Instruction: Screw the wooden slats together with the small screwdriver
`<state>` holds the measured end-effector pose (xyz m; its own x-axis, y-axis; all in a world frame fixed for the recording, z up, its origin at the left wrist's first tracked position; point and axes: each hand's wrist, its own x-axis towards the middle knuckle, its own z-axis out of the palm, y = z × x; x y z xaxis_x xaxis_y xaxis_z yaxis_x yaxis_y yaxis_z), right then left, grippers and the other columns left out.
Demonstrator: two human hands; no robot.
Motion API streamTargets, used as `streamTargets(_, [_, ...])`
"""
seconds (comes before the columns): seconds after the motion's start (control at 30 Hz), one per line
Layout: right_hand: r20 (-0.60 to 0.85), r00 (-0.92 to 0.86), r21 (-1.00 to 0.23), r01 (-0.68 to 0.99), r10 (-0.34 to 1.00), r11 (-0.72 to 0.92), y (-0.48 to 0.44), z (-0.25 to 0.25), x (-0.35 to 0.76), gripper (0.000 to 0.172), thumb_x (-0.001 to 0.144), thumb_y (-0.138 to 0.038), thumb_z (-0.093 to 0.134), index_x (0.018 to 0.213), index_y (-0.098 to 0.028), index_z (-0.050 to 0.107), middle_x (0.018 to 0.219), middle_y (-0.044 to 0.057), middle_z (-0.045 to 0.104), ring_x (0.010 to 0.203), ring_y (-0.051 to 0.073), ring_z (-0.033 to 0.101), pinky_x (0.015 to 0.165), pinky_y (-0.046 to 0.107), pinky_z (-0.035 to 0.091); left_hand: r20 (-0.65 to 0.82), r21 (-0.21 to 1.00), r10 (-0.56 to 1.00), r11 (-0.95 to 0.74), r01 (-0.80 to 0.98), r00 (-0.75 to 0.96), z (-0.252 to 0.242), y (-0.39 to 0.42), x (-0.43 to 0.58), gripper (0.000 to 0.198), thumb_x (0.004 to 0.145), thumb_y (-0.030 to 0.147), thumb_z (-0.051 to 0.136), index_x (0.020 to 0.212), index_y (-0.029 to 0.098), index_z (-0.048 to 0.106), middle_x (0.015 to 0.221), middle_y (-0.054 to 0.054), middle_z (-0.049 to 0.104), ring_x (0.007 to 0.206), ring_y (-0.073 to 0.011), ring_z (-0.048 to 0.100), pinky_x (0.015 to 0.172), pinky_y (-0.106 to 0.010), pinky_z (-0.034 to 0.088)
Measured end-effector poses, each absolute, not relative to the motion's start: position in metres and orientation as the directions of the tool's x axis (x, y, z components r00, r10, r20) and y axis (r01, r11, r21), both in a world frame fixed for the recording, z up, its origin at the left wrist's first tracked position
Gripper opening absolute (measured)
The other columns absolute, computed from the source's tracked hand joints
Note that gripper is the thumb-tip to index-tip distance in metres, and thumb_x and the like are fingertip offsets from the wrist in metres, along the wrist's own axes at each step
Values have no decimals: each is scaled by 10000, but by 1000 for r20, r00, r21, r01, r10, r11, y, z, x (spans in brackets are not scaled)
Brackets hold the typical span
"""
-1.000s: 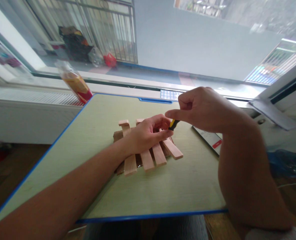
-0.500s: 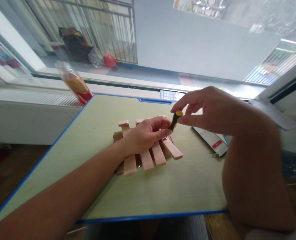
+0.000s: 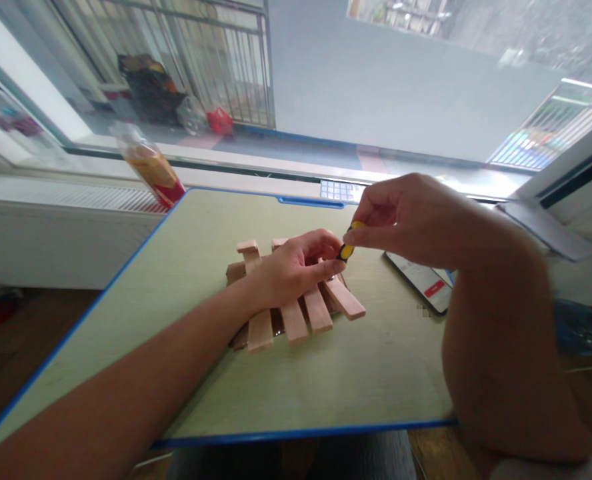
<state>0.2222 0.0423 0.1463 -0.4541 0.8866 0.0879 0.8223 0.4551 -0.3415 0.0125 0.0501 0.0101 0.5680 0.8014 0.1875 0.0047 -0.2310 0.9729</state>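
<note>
A short screwdriver [image 3: 347, 252] with a yellow and black handle stands tilted over the right end of several pale wooden slats [image 3: 318, 312]. My right hand [image 3: 401, 217] pinches the top of its handle between thumb and fingers. My left hand [image 3: 293, 270] lies across the slats, its thumb and forefinger closed around the lower end of the screwdriver. The slats lie side by side over a brown base piece [image 3: 237, 272], partly hidden under my left hand and forearm. The screwdriver's tip is hidden by my left fingers.
The table [image 3: 386, 373] has a pale top and a blue edge. A phone [image 3: 421, 283] lies on it beneath my right wrist. A bottle [image 3: 153, 170] with a red and yellow label stands past the far left corner, and a keypad-like object [image 3: 336, 191] sits beyond the far edge.
My right fingers have closed in around the top of the screwdriver, and its handle has turned to show more yellow. My left hand and the slats stay in place.
</note>
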Motion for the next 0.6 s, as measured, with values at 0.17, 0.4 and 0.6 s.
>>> streamTargets(0.17, [96,-434,-327,836,896,440,41,144,222,276,841,-463,751,712,-238,657,612,-33,550,546,112,385,504,344,308,170,983,801,-179,-42,573,10,50,14,288,919,362,767,1108,206,617,935,2,638,824,-132,585,725,-260,455])
streamTargets(0.4, [149,-419,-280,851,896,444,43,143,218,405,843,-520,749,640,-233,547,587,-39,460,573,119,330,533,344,252,166,986,795,-153,-71,584,11,49,15,335,925,405,764,1138,219,584,932,-2,669,816,-137,622,700,-257,474])
streamTargets(0.6, [148,-443,-281,838,884,467,43,142,216,496,851,-566,734,604,-223,475,568,-44,429,571,113,308,533,338,223,168,985,812,-165,-56,560,8,50,16,346,917,418,774,1145,210,618,922,0,654,801,-133,611,701,-267,476])
